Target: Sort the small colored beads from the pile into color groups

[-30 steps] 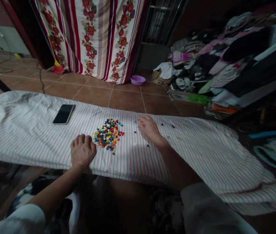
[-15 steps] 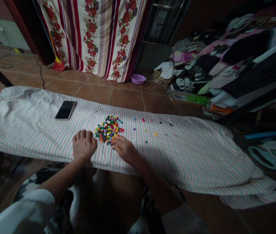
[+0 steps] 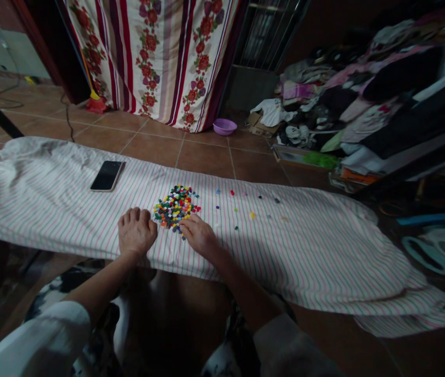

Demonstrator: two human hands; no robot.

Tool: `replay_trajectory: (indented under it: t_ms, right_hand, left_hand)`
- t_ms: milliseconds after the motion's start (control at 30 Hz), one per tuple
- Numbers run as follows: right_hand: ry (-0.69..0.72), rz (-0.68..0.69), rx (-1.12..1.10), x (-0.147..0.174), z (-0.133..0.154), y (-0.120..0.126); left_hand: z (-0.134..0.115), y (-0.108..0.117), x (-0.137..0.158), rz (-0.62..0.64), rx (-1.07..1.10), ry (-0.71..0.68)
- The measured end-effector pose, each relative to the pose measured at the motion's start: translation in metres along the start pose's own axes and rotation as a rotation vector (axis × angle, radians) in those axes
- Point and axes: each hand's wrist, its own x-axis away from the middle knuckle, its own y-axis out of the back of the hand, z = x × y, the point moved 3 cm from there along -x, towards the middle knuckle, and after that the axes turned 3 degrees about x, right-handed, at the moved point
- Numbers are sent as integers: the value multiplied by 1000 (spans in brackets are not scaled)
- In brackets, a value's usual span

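Observation:
A heap of small multicoloured block-like pieces (image 3: 175, 206) lies on the striped cloth (image 3: 324, 251). My right hand (image 3: 201, 235) is at the heap's near right edge, thumb and fingers pinched together among the pieces; what sits between the fingertips is too small to make out. Left of the heap, my left hand (image 3: 138, 230) rests knuckles up on the cloth, fingers curled under, with no piece showing in it. To the right, single pieces lie spaced apart, among them a red one (image 3: 232, 192), a yellow one (image 3: 252, 215) and a dark green one (image 3: 236, 228).
A phone (image 3: 107, 176) lies on the cloth at the left. Beyond the covered surface are a purple basin (image 3: 224, 126), a red broom head (image 3: 96, 104) and a floral curtain (image 3: 171, 63). Clothes (image 3: 336, 94) are piled at the far right.
My right fingertips have shifted slightly at the heap's near right edge, still pinched. My left hand stays in place. The view has moved very slightly.

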Motion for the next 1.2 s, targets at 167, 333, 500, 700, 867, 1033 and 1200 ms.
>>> replay_trajectory:
  t_ms: [167,333,500,700,867,1033,1200]
  right_hand:
    - [-81,38,118,-5,11,1]
    - [-142,102,163,-11,16,1]
    - [-203,137,124,-17,18,2]
    - [-176,63,88,-17,17,0]
    - [-121,-3,26,-15,14,2]
    - [-138,-36,-45,-13,9,9]
    - [-186,-47,-102,-6,6,18]
  left_hand:
    - [1,-1,0,-7,3,-3]
    - [0,0,0,-2,-1,-2]
    - [0,0,1,-6,-16,-7]
    - [0,0,0,-2,1,-1]
    - [0,-1,0,-3,4,7]
    - [1,-1,1,-8,-19,-4]
    - [-1,2,1,8,-25,-2]
